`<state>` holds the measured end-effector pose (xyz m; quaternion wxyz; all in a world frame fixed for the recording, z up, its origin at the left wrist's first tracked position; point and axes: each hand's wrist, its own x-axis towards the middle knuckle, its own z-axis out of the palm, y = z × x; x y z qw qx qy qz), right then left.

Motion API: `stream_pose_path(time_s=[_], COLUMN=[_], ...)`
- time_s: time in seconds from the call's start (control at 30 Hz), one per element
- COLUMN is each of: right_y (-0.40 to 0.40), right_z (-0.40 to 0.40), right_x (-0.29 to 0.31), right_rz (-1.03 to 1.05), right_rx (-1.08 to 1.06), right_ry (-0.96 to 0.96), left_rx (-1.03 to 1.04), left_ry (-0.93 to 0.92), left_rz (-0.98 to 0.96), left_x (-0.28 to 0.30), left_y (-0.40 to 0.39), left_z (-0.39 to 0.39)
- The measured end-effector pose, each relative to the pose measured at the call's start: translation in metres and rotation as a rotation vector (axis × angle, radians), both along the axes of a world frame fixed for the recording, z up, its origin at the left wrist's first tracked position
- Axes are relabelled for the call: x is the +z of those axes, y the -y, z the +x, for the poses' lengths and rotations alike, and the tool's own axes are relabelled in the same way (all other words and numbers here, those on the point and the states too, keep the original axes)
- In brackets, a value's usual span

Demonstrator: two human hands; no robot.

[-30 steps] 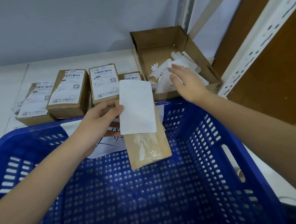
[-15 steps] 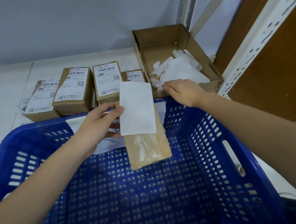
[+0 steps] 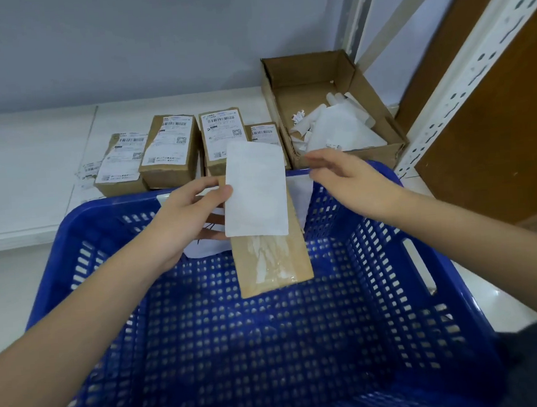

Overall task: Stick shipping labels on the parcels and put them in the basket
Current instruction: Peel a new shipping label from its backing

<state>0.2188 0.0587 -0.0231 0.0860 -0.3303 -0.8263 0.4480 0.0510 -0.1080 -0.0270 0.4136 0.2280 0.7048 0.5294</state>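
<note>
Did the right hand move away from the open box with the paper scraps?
Yes. The right hand was reaching into the open cardboard box a second ago; now it has pulled back toward the person, over the blue basket's far rim.

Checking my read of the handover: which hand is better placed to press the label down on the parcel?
Probably the right hand: open, empty, beside the label. The left hand holds the parcel.

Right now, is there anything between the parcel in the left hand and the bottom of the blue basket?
Nothing visible. The left hand holds the parcel above the basket, and the perforated floor below it is bare.
</note>
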Motion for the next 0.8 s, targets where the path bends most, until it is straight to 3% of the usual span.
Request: stream_pose_path(time_s=[0.1,0.33,0.47,0.8], right_y=[0.039,0.092,0.103,0.120], right_z=[0.009,0.014,0.018,0.009], right_x=[0.013,0.009,0.002,-0.009], right_rz=[-0.200,-0.354,-0.543,-0.569], right_rx=[-0.011,0.076,0.121,0.098], right_ry=[-0.003,0.039,-0.036,-0.148], left_rx=[-0.047,-0.059,-0.050,0.120], left_ry=[-0.057,-0.053,-0.048,0.023], left_rz=[-0.036,-0.044,-0.028,0.037], left_x=[0.005,0.018,0.020,0.019], left_y=[0.014,0.042,0.058,0.079], left_z=[-0.002,0.003,0.003,0.005])
